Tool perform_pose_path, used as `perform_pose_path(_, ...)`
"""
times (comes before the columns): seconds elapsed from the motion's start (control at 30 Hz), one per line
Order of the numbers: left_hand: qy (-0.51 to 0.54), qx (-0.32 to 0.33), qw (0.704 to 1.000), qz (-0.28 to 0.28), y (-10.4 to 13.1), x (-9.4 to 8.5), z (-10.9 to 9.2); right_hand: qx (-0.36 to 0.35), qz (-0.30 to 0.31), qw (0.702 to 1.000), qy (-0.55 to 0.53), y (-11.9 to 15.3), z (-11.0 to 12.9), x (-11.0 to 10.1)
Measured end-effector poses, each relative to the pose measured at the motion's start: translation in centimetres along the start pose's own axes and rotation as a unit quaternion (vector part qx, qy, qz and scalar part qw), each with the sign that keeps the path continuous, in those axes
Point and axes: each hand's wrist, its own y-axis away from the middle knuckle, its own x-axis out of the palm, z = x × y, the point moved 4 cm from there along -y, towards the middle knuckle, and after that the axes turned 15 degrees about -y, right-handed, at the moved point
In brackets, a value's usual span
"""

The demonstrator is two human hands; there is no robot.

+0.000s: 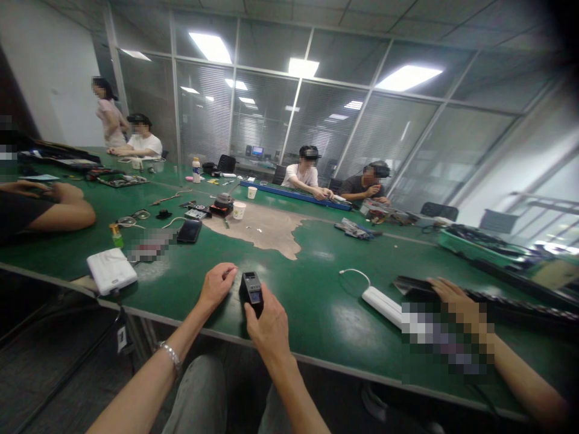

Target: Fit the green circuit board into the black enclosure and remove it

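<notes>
Black device (250, 282): 1, at worktop (325, 304) edge, grasped in right hand (271, 316).
Left hand (218, 283): 1, curled, just left of black device; cannot tell if holding anything.
Paper cups (239, 210): 2, beyond black device.
White box (111, 270): 1, left of black device.

The device (250, 281) is black and boxy, its top grey, with a small bluish screen (256, 297) just beside the right fingers (266, 296), which clasp its near end; its far end juts past them. At the left fingers (228, 266) is a dark piece (228, 273), too small to make out.
</notes>
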Motion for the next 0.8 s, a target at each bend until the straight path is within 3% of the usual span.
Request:
perform_pose_path(0.23, 0.007, 0.028, 0.999, 0.023, 0.0, -0.3, -0.8, 0.038, 0.010, 0.999, 0.022, 0.2, -0.7, -0.2)
perform_pose_path(0.5, 0.082, -0.002, 0.996, 0.045, 0.2, 0.2, -0.7, 0.046, -0.014, 0.999, -0.017, 0.4, -0.4, -0.3)
perform_pose_path(0.8, 0.077, -0.007, 0.996, 0.035, 0.1, 0.5, -0.2, 0.051, -0.101, 0.983, -0.147, -3.0, -0.8, -4.2)
